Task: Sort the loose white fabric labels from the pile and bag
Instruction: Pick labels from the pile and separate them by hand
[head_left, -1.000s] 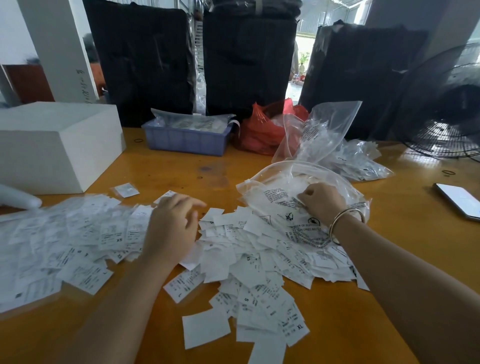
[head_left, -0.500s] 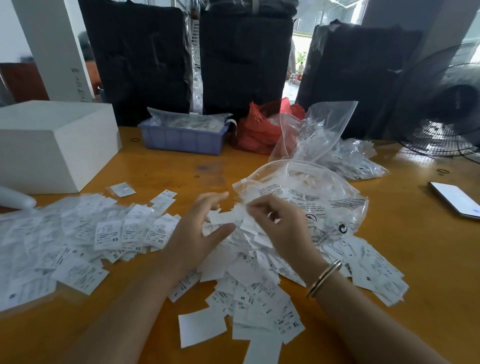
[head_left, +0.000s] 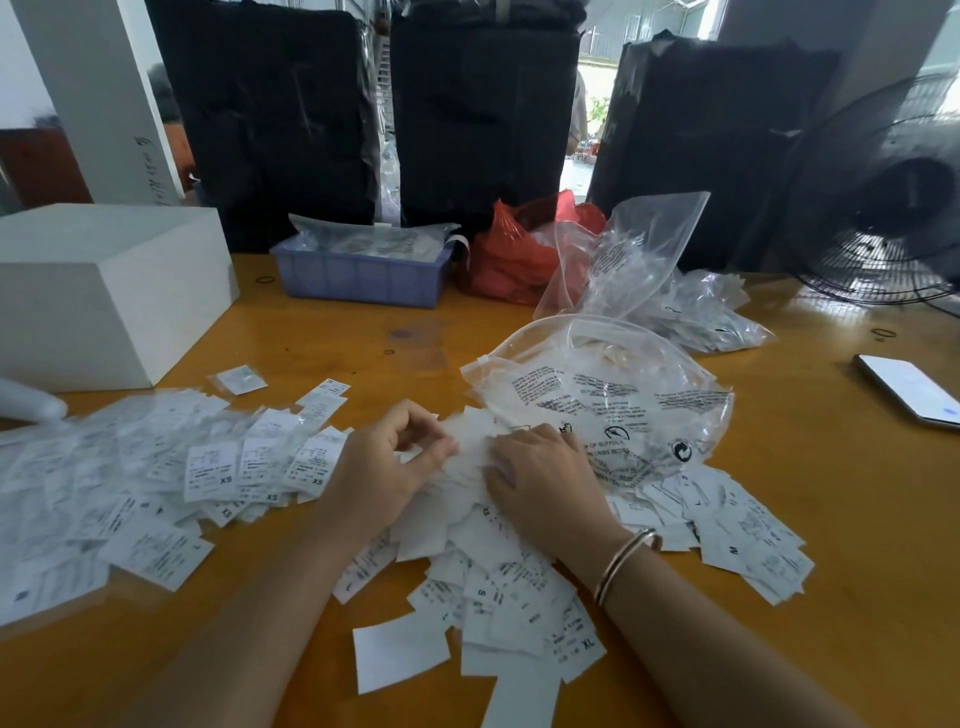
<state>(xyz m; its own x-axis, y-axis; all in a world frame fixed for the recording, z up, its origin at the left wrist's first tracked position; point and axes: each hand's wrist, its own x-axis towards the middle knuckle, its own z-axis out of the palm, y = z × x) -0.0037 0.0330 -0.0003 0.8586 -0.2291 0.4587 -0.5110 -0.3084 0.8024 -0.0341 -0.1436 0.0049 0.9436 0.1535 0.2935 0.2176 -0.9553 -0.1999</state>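
Loose white fabric labels (head_left: 483, 566) lay heaped at the middle of the orange-brown wooden table (head_left: 857, 519), spilling toward the near edge, with a second spread (head_left: 130, 493) fanned out to the left showing XS prints. Both hands met over the heap's far side: the left hand (head_left: 387, 467) had its fingers curled, thumb and forefinger pinching a label, while the right hand (head_left: 540, 483), a metal bangle (head_left: 623, 564) on its wrist, pressed down on the labels with fingers bent; whether they gripped one, I could not tell. Just beyond the right hand sat the clear printed plastic bag (head_left: 608, 400), mouth open. Farther back stood a white box (head_left: 104, 291), a blue plastic tray (head_left: 363, 275) and a red plastic bag (head_left: 514, 249).
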